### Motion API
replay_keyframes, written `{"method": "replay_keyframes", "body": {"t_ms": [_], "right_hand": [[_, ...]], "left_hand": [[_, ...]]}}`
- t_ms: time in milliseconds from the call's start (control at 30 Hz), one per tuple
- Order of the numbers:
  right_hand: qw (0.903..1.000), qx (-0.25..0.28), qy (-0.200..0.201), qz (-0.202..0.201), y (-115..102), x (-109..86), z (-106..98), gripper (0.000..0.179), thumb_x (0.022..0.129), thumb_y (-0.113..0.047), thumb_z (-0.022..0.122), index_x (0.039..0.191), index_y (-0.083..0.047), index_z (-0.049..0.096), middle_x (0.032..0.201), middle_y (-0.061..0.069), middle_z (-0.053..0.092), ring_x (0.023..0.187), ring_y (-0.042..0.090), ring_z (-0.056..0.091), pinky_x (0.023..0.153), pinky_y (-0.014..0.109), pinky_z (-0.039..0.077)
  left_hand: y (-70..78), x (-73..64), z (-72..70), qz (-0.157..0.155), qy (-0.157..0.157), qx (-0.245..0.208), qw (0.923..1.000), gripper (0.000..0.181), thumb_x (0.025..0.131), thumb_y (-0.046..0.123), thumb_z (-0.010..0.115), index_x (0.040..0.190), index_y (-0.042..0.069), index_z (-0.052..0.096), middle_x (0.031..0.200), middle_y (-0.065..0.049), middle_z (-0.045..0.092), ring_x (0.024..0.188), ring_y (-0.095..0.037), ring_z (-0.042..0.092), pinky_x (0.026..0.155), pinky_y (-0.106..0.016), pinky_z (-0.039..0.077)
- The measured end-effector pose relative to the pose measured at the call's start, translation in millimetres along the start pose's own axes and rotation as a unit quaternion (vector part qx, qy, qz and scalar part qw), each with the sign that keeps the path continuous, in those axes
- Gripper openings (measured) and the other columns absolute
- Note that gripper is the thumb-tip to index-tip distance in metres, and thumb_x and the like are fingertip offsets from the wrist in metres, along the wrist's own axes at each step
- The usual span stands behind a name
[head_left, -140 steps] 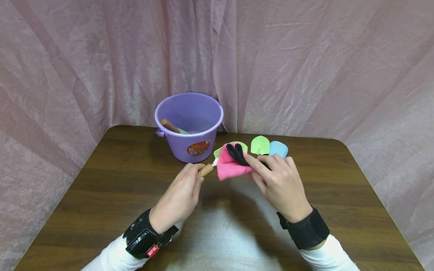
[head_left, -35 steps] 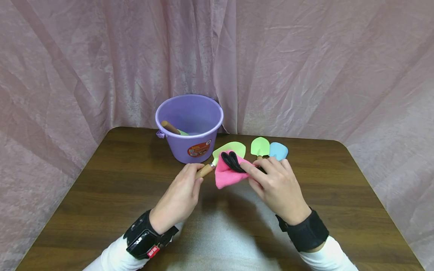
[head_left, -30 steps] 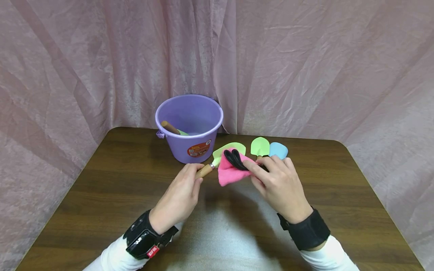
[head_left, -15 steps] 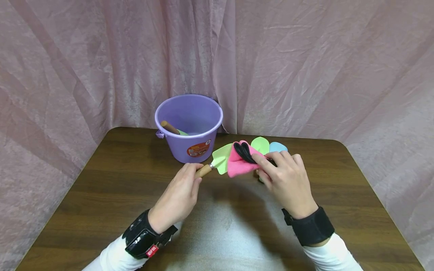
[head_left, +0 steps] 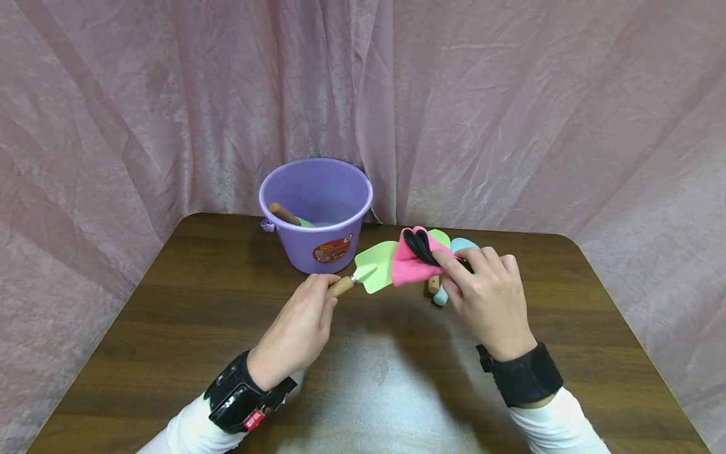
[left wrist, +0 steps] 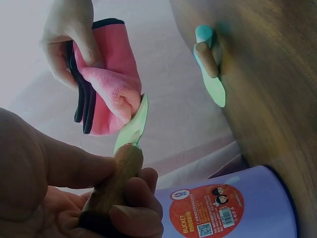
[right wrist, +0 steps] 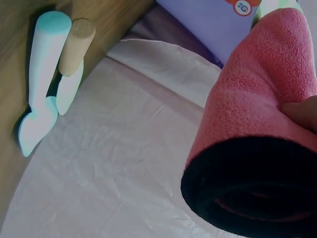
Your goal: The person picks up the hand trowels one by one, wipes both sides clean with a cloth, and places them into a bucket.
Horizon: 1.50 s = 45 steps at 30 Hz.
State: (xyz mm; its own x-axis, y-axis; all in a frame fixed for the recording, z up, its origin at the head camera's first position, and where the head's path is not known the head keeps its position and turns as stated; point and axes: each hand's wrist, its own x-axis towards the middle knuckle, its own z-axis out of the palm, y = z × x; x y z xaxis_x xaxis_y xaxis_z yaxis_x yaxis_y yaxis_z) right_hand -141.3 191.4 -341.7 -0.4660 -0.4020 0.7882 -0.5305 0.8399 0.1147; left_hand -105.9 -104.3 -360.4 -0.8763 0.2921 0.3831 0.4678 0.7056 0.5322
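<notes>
"Contents, taken from the left?"

"Left hand (head_left: 295, 334): fingers curled round the wooden handle of a green-bladed trowel (head_left: 374, 267). Beyond that hand, one purple bucket (head_left: 300, 249), upright on the table (head_left: 215, 277); leaning inside it, a wooden-handled tool (head_left: 285, 214), its head mostly hidden."

"Trowel, handling notes?"

"Judged light and stiff, not fragile; blade probably smooth, so apt to slip under bare fingers. Best hold: the wooden handle, behind the silvery neck, as the left hand has it."

"Next item to the right?"

"Cloth (head_left: 409, 268), pink, black edging, folded. Fleecy by the right wrist view; likely very light, soft, limp, unbreakable. Best hold: a pinch through several folds, so that no layer hangs loose."

"Placement of both?"

"Trowel: between the hands, raised off the table, handle to the left, blade pointing right. Cloth: over the tip end of that blade, seemingly touching it, and just left of the right hand (head_left: 488, 293), whose thumb and fingers pinch it."

"Remainder?"

"Second trowel (head_left: 442, 238), green blade, wooden handle; beside it a blue scoop (head_left: 466, 244). Both lie on the table behind cloth and right hand, partly hidden in the head view, held by neither hand."
</notes>
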Motion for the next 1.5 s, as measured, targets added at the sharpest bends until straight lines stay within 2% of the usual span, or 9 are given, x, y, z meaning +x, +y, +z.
{"method": "replay_keyframes", "body": {"t_ms": [333, 700, 1067, 1233, 1500], "right_hand": [[0.9999, -0.003, 0.002, 0.016, 2, -0.2, -1, 0.035, 0.087, -0.011, 0.054, 0.116, -0.018, 0.073, 0.087, 0.009, 0.063, 0.075, 0.031, 0.054, 0.057, 0.045, 0.032], [0.9997, 0.015, -0.010, 0.018, -3, -1.4, 0, 0.035, 0.086, -0.012, 0.055, 0.114, -0.018, 0.074, 0.084, 0.006, 0.060, 0.068, 0.027, 0.050, 0.055, 0.041, 0.030], [0.9990, 0.032, -0.028, 0.017, -12, -3.2, 2, 0.035, 0.084, -0.012, 0.060, 0.116, -0.019, 0.074, 0.080, 0.004, 0.059, 0.070, 0.025, 0.053, 0.055, 0.039, 0.030], [0.9989, 0.040, -0.023, 0.010, -16, -4.0, 4, 0.035, 0.082, -0.011, 0.059, 0.112, -0.019, 0.075, 0.078, 0.002, 0.059, 0.066, 0.024, 0.052, 0.054, 0.037, 0.030], [0.9973, 0.065, -0.035, -0.002, -26, -5.1, 7, 0.037, 0.082, -0.012, 0.059, 0.115, -0.019, 0.076, 0.084, 0.002, 0.061, 0.066, 0.022, 0.052, 0.055, 0.036, 0.029]], "left_hand": [[0.3, 0.6, -0.8, -0.009, -0.002, -0.004, 1.0000, 0.027, 0.096, 0.002, 0.059, 0.122, -0.001, 0.057, 0.101, -0.005, 0.056, 0.090, -0.018, 0.053, 0.078, -0.032, 0.048], [-1.0, 1.9, 0.5, -0.010, 0.010, -0.011, 0.9998, 0.028, 0.096, 0.002, 0.059, 0.124, 0.000, 0.056, 0.102, -0.004, 0.056, 0.091, -0.018, 0.051, 0.078, -0.031, 0.047], [-0.3, 2.5, -0.4, -0.022, 0.012, -0.024, 0.9994, 0.030, 0.098, 0.004, 0.057, 0.127, -0.001, 0.054, 0.105, -0.005, 0.055, 0.091, -0.016, 0.051, 0.077, -0.029, 0.048], [-0.1, 2.4, -0.6, -0.030, 0.010, -0.028, 0.9991, 0.031, 0.098, 0.004, 0.058, 0.128, -0.001, 0.053, 0.106, -0.006, 0.055, 0.091, -0.017, 0.052, 0.077, -0.029, 0.048], [0.5, 1.5, 0.2, -0.031, 0.015, -0.028, 0.9990, 0.030, 0.098, 0.005, 0.057, 0.128, 0.000, 0.053, 0.107, -0.005, 0.055, 0.091, -0.017, 0.052, 0.076, -0.028, 0.049]]}}
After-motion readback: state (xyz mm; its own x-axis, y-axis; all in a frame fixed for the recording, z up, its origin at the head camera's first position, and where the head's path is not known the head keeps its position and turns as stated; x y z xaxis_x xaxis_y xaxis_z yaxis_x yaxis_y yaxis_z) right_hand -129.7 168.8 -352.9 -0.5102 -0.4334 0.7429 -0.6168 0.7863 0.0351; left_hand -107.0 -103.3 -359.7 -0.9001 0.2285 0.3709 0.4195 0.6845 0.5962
